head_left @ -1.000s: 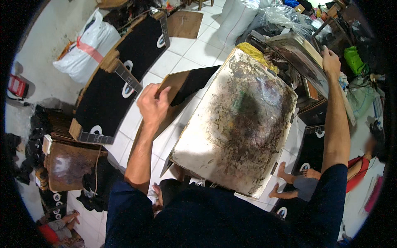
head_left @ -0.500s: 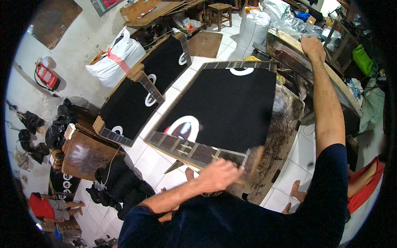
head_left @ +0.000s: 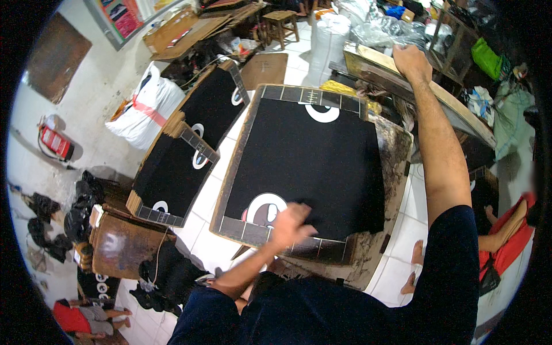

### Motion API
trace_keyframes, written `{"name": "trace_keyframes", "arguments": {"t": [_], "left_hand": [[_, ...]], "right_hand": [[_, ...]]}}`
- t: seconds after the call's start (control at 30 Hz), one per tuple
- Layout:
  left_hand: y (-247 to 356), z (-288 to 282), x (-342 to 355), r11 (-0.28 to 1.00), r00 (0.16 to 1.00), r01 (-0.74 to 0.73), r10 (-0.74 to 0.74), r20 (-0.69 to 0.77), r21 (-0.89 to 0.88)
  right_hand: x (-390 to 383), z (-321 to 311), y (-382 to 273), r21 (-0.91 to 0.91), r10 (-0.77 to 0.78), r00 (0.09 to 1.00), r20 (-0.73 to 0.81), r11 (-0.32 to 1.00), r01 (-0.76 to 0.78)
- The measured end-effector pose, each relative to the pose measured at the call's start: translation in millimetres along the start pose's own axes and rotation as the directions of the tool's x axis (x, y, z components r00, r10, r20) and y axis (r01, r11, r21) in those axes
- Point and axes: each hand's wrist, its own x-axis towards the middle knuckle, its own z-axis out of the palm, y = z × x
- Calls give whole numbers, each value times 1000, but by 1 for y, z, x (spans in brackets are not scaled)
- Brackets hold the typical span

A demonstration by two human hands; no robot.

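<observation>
A black fabric panel (head_left: 310, 161) lies flat on a board (head_left: 244, 230) with dark taped ends. White cartoon-eye prints show at its far end and near end. My left hand (head_left: 293, 221) is over the panel's near edge, beside the larger eye print (head_left: 264, 208). It is blurred, its fingers look apart and nothing shows in them. Whether it touches the fabric I cannot tell. At the upper right, my right hand (head_left: 413, 62) is closed on the top edge of a tilted wooden frame (head_left: 454, 92).
More black panels (head_left: 172, 172) with eye prints lie on boards to the left. A white sack (head_left: 146, 106) stands by the wall, below which hangs a fire extinguisher (head_left: 56, 142). At the far side are a wooden stool (head_left: 280, 26) and plastic bags. Other people are at the lower left and right.
My left hand has moved from the board's near end up onto the panel's near edge. The view has shifted and turned slightly; my right hand stays on the frame.
</observation>
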Motion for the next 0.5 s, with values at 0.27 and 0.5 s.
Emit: {"name": "trace_keyframes", "arguments": {"t": [0.27, 0.5], "left_hand": [[-233, -134, -61, 403, 416, 909, -865, -281, 106], [-193, -148, -79, 486, 439, 785, -874, -210, -385]], "right_hand": [[4, 6, 0, -21, 39, 996, -82, 999, -41], [9, 11, 2, -61, 12, 985, -172, 998, -22]]}}
